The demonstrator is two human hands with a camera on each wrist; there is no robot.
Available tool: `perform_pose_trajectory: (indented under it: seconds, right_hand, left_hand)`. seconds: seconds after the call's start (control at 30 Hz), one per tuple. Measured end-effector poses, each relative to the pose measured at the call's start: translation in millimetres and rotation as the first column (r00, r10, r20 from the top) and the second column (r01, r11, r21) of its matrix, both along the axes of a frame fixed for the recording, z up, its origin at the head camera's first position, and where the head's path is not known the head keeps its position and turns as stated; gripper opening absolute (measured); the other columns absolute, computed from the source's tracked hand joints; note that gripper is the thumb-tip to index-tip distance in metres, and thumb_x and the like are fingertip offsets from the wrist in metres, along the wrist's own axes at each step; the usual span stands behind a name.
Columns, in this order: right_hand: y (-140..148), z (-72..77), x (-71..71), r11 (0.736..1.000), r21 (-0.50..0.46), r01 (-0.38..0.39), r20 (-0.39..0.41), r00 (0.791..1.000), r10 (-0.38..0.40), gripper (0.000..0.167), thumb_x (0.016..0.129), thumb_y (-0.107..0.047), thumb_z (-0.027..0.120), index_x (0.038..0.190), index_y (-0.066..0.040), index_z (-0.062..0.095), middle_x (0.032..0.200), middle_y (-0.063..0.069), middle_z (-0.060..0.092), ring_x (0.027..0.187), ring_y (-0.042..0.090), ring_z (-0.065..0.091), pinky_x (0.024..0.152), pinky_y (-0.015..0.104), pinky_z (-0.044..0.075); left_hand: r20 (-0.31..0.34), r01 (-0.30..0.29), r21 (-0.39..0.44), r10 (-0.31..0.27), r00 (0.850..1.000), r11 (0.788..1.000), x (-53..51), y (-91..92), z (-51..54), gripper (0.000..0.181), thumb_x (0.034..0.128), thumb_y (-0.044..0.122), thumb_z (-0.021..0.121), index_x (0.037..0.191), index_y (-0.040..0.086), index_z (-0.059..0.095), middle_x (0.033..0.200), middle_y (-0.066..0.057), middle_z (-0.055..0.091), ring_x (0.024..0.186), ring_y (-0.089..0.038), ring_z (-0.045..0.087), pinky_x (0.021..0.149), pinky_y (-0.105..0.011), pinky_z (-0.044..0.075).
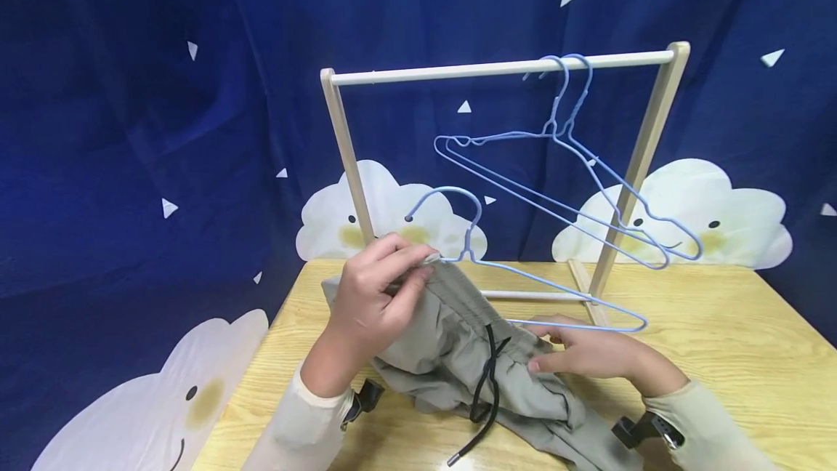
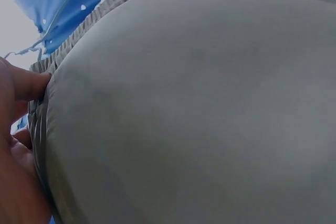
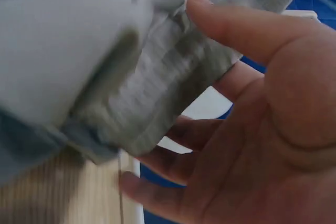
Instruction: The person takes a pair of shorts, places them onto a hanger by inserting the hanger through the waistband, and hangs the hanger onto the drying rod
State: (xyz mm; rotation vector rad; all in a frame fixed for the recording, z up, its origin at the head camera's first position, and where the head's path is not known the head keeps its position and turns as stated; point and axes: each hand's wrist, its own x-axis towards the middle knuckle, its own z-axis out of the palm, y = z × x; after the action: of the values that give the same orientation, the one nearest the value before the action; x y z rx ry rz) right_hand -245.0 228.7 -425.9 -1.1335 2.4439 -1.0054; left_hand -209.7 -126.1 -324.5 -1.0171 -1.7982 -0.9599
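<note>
Grey trousers (image 1: 431, 336) with an elastic waistband and a black drawstring (image 1: 490, 376) lie slanted across the table front. My left hand (image 1: 379, 289) pinches the upper left end of the waistband (image 2: 68, 48) between thumb and fingers. A blue wire hanger (image 1: 556, 278) stands behind the waistband; its left end is hidden by the cloth and that hand. At the waistband's other end is my right hand (image 1: 582, 351), its thumb on the front and its fingers behind. In the right wrist view, the right hand (image 3: 236, 114) has its lower fingers loosely bent beneath the cloth edge.
A wooden rack (image 1: 644, 158) stands at the back of the table (image 1: 739, 355). Two more blue hangers (image 1: 556, 126) hang from the right part of its rail (image 1: 445, 73). Behind it falls a dark blue curtain (image 1: 163, 93) with white triangles and clouds.
</note>
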Motion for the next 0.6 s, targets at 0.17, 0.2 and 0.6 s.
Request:
perform_pose_trajectory:
  seconds: [0.17, 0.2, 0.6]
  right_hand:
    - [10, 1.9, -5.3, 0.998, 0.009, -0.063, 0.152, 0.986, 0.061, 0.012, 0.103, -0.019, 0.072, 0.092, -0.016, 0.070, 0.082, -0.015, 0.058, 0.072, -0.003, 0.051, 0.063, 0.023, 0.044]
    - [13, 2.8, -5.7, 0.997, -0.001, -0.071, 0.188, 0.980, 0.070, 0.020, 0.102, -0.016, 0.073, 0.084, -0.011, 0.064, 0.074, -0.015, 0.050, 0.064, -0.004, 0.043, 0.056, 0.022, 0.037]
    - [44, 47.3, 5.8, 0.997, 0.010, 0.072, 0.153, 0.985, -0.073, 0.034, 0.103, -0.017, 0.073, 0.074, -0.006, 0.058, 0.065, -0.015, 0.041, 0.055, -0.004, 0.030, 0.047, 0.022, 0.031]
  left_hand:
    - [-0.008, -0.055, 0.060, 0.056, 0.998, 0.997, -0.9, -8.0, 2.9, 0.015, 0.0947, 0.001, 0.076, 0.106, 0.006, 0.083, 0.089, -0.004, 0.069, 0.076, -0.014, 0.060, 0.068, -0.023, 0.050]
    - [-0.008, -0.068, 0.071, 0.069, 0.998, 0.995, -1.0, -9.4, 3.2, 0.015, 0.0946, 0.001, 0.076, 0.106, 0.006, 0.083, 0.089, -0.004, 0.069, 0.076, -0.014, 0.060, 0.067, -0.023, 0.050]
    - [0.045, -0.276, 0.134, 0.272, 0.961, 0.952, -9.6, -23.5, 0.3, 0.014, 0.0896, 0.007, 0.074, 0.098, 0.010, 0.085, 0.083, 0.000, 0.070, 0.069, -0.013, 0.056, 0.061, -0.027, 0.043]
